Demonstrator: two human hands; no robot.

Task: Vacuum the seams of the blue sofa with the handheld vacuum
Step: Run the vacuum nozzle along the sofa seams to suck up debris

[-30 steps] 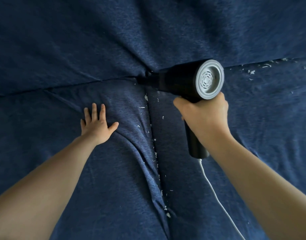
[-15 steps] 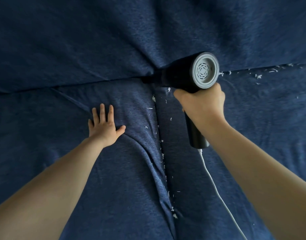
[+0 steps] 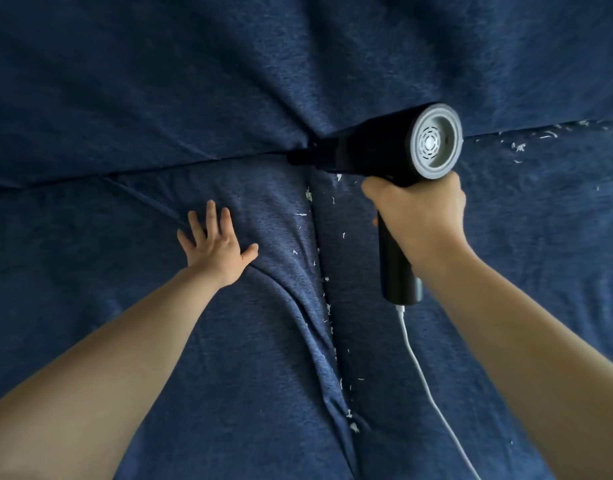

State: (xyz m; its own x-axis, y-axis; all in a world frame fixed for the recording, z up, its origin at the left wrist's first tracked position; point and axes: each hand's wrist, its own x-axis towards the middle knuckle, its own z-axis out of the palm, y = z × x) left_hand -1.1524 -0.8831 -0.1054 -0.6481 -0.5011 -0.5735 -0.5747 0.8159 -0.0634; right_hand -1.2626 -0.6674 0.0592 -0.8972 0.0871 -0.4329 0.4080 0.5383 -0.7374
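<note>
The right hand (image 3: 423, 216) grips the handle of the handheld vacuum (image 3: 384, 150), its nozzle pushed into the blue sofa (image 3: 159, 81) where the seams meet. The left hand (image 3: 216, 245) presses flat, fingers spread, on the seat cushion beside the littered seam, well apart from the vacuum

Your blue sofa (image 3: 125, 98) carries white crumbs (image 3: 327, 306) scattered along its cushion seams, and your left hand (image 3: 216, 245) rests flat on it.

Single head-worn wide-angle view, facing forward and down, close over the blue sofa (image 3: 159, 98). Both forearms enter from the bottom corners. No second view to overlap.
</note>
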